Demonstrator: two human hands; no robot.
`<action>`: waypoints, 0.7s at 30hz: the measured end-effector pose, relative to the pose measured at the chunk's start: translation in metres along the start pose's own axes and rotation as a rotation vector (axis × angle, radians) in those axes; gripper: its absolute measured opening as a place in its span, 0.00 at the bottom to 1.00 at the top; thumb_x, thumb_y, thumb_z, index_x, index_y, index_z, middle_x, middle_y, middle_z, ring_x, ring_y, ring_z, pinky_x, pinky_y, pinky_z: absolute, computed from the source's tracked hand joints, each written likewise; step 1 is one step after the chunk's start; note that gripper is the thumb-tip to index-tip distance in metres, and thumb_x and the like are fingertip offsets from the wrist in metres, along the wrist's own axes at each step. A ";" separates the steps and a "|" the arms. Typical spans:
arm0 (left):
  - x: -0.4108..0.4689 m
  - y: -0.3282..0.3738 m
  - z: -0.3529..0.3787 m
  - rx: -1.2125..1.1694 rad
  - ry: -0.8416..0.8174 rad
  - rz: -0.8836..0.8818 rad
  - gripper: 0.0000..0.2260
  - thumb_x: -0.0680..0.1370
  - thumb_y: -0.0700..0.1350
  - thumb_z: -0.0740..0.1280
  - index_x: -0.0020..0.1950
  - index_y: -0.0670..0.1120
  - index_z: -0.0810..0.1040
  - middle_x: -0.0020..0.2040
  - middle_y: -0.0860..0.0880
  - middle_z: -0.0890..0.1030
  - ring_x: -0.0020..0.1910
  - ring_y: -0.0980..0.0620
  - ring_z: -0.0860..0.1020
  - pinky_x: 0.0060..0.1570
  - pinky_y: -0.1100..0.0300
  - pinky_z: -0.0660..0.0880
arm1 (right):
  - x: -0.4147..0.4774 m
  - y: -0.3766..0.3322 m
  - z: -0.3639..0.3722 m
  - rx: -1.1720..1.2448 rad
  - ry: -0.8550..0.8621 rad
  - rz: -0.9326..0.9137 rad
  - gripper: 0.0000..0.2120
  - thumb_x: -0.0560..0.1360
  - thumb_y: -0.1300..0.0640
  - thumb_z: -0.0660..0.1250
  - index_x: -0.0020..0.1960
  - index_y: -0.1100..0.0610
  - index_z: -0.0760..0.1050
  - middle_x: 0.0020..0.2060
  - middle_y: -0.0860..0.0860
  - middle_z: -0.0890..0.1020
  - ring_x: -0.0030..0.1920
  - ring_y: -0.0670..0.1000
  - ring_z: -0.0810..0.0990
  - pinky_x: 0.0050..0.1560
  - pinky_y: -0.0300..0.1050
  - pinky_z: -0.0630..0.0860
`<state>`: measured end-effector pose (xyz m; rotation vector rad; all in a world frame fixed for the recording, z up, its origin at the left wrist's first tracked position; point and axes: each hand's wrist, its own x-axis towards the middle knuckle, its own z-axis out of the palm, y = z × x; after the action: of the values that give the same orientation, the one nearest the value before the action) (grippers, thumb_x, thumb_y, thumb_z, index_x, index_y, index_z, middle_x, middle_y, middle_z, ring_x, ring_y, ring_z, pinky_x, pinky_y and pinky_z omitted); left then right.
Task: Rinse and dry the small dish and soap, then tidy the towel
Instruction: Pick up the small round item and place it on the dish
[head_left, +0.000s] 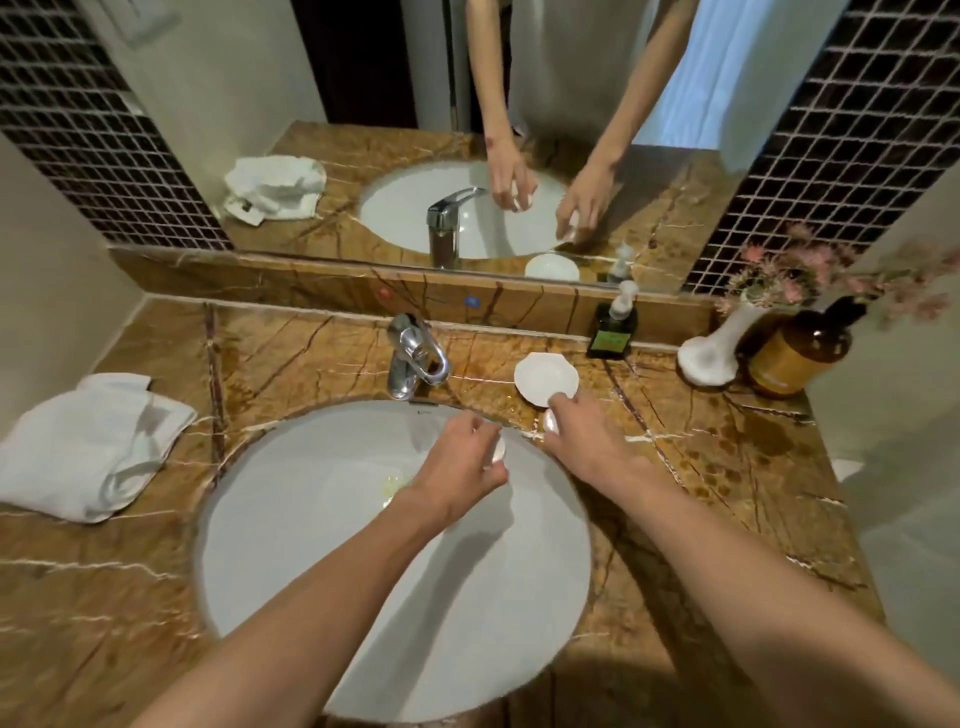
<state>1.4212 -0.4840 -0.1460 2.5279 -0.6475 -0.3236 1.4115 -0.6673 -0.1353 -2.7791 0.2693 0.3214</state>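
Currently I read the scene from the head view, working down in size. The marble surface (701, 467) carries a round white sink (311, 519) at centre, with the chrome faucet (415, 358) at its far rim; I see no water running. The towel (88, 447) lies crumpled on the surface to the left of the sink, well apart from both hands.

The small dish (543, 376) sits upright on the surface just right of the faucet, beyond the sink's far-right rim. It is empty and roughly round, so it has no long axis to align with.

My right hand (582, 441) is the nearer one. It rests at the sink rim directly on the near side of the dish, fingertips (558, 401) touching or almost touching the dish's near edge. That grip is partly curled around a small white piece (550, 422), probably soap, seen under the fingers.

My left hand (462, 462) hovers over the far part of the sink, farther from the dish. Its grip is closed loosely on a second small white piece (498, 449), pinched between thumb and fingers. Blur prevents me from confirming what either piece is.

Judgement: the coming move turns on the dish lying straight ahead of the right hand. A short forward reach suffices, provided that grip first frees itself.
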 end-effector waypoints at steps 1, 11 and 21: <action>0.002 -0.002 -0.001 -0.008 0.007 0.005 0.11 0.72 0.46 0.66 0.51 0.42 0.74 0.48 0.48 0.68 0.51 0.48 0.68 0.48 0.61 0.66 | 0.010 -0.001 0.000 -0.012 0.022 -0.014 0.18 0.76 0.55 0.65 0.64 0.56 0.70 0.59 0.60 0.73 0.57 0.59 0.74 0.54 0.52 0.73; 0.024 -0.014 0.001 -0.021 0.034 0.026 0.14 0.72 0.45 0.65 0.56 0.43 0.72 0.48 0.50 0.65 0.50 0.50 0.66 0.49 0.55 0.70 | 0.075 -0.003 -0.004 -0.160 0.015 -0.134 0.18 0.78 0.54 0.63 0.65 0.58 0.70 0.59 0.61 0.73 0.59 0.61 0.73 0.56 0.56 0.75; 0.053 -0.008 0.007 -0.051 0.058 -0.014 0.17 0.72 0.46 0.65 0.60 0.44 0.72 0.48 0.49 0.69 0.51 0.49 0.67 0.51 0.56 0.69 | 0.080 0.006 -0.002 -0.155 -0.007 -0.171 0.18 0.79 0.52 0.62 0.65 0.58 0.70 0.61 0.60 0.72 0.61 0.60 0.71 0.60 0.56 0.73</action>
<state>1.4671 -0.5073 -0.1612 2.4851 -0.5919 -0.2671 1.4872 -0.6854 -0.1552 -2.9268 0.0037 0.3214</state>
